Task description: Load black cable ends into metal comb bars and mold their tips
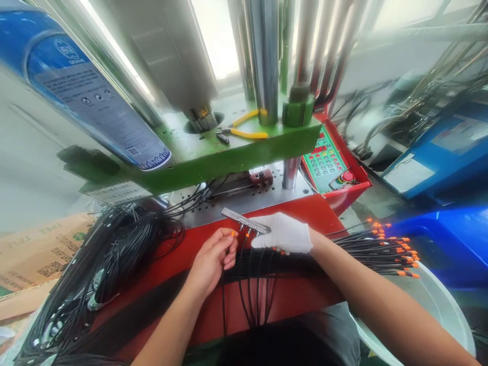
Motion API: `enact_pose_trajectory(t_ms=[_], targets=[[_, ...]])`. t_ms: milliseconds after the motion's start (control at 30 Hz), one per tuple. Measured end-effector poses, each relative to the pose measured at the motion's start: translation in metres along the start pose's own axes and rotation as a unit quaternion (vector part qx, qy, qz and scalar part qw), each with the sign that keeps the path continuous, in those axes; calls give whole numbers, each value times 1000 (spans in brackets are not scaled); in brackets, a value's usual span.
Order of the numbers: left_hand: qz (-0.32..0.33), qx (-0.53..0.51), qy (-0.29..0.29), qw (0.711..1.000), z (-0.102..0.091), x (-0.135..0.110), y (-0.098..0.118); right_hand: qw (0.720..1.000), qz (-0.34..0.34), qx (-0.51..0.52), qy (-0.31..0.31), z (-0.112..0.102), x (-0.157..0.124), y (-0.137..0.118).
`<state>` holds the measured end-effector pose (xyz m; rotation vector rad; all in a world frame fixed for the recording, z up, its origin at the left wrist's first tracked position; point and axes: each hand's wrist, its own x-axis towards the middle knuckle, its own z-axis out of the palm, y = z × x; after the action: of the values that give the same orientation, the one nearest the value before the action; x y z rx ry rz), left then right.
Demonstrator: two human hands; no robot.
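Note:
My bare left hand (215, 259) pinches the orange-tipped end of a black cable (224, 305); the cable hangs down from the fingers. On my right hand (284, 233) is a white glove, and its fingers are closed around one end of a flat metal bar (238, 217). The bar slants, its free end pointing up and left, with small pins along its lower side. Several black cables (247, 284) with orange tips hang below the bar and the gloved hand. How each one joins the bar is partly hidden by the glove.
A green press frame (232, 165) rises ahead, bearing yellow-handled cutters (249, 134) and a blue spray can (87, 91). To its right is a red control box (356, 178). Black cable bundles lie left (125, 254) and right (373, 249), the latter above a white tub (453, 310).

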<state>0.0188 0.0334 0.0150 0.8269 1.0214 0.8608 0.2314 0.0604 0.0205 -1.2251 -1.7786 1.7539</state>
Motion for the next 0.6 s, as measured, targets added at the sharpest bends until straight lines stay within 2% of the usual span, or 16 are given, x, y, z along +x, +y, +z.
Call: enact_pose_trajectory(t_ms=[133, 300, 600], targets=[[17, 29, -8, 999, -2, 0, -2, 1000, -24, 12, -3, 0, -2, -1], [28, 73, 13, 997, -4, 2, -4, 999, -47, 16, 3, 0, -3, -1], [55, 122, -3, 991, -7, 4, -6, 998, -53, 21, -6, 0, -3, -1]])
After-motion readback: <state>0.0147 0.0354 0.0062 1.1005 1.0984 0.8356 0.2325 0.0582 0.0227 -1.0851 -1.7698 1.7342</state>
